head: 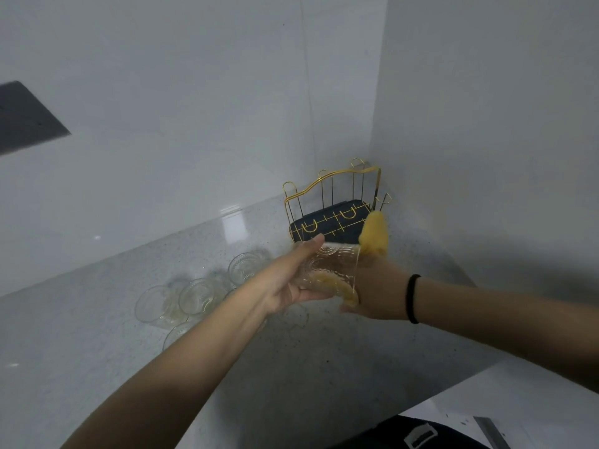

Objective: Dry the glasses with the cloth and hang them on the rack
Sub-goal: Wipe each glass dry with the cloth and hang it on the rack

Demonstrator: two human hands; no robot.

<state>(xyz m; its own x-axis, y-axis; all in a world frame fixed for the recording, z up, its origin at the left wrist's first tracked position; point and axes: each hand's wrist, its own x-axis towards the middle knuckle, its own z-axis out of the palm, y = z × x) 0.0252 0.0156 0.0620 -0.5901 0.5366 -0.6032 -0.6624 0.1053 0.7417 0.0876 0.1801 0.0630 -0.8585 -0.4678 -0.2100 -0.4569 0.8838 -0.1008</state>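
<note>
My left hand [291,280] grips a clear patterned glass [327,267] lying on its side in mid-air, its mouth facing right. My right hand [376,293] holds a yellow cloth [374,236]; part of the cloth is pushed inside the glass and part sticks up above my hand. Behind them, in the corner, stands a gold wire rack [330,196] with upright pegs on a dark tray; no glass hangs on it. Several more clear glasses [194,296] sit on the counter to the left, partly hidden by my left forearm.
The speckled grey counter [291,384] meets white walls at the back and right. A dark panel [26,118] shows on the left wall. A black object with a white clip [421,432] and white papers lie at the bottom right.
</note>
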